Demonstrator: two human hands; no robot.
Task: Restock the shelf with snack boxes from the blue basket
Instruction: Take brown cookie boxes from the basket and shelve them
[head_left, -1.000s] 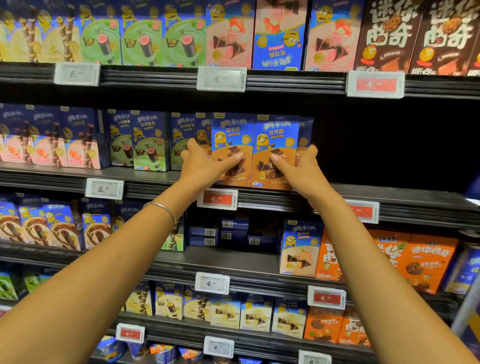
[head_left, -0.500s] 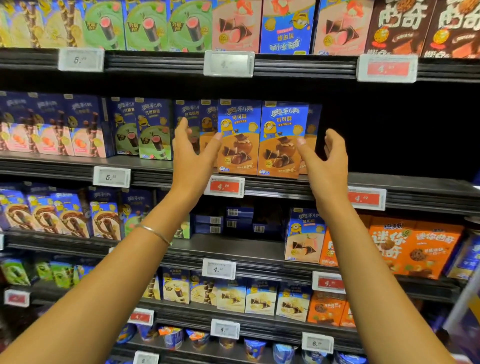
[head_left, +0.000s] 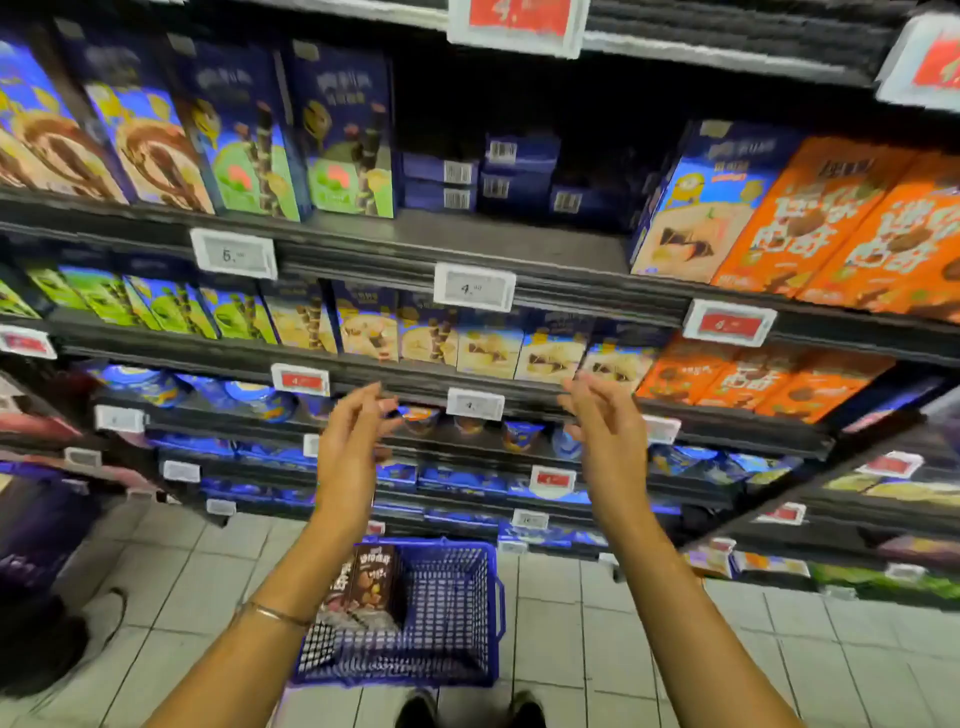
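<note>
The blue basket (head_left: 457, 613) stands on the tiled floor below me, in front of the shelves. Brown snack boxes (head_left: 370, 584) lie in its left half, partly hidden by my left forearm. My left hand (head_left: 350, 441) and my right hand (head_left: 605, 431) hang in the air above the basket, fingers relaxed and pointing toward the shelves, palms facing each other. Neither hand holds anything. Behind them run shelves of snack boxes: a blue and cream box (head_left: 691, 208) next to orange boxes (head_left: 831, 218) on the upper right shelf.
A gap on the shelf (head_left: 467, 234) holds flat dark-blue boxes (head_left: 498, 171) at the back. Price tags (head_left: 474, 287) line the shelf edges. Cups and packets fill the lower shelves. My shoes (head_left: 467, 709) stand by the basket. A dark shape (head_left: 47, 639) lies at left on the floor.
Both hands let go of the blue and orange boxes on the higher shelf and pulled back and down. My view tilted down, bringing the basket and floor into sight.
</note>
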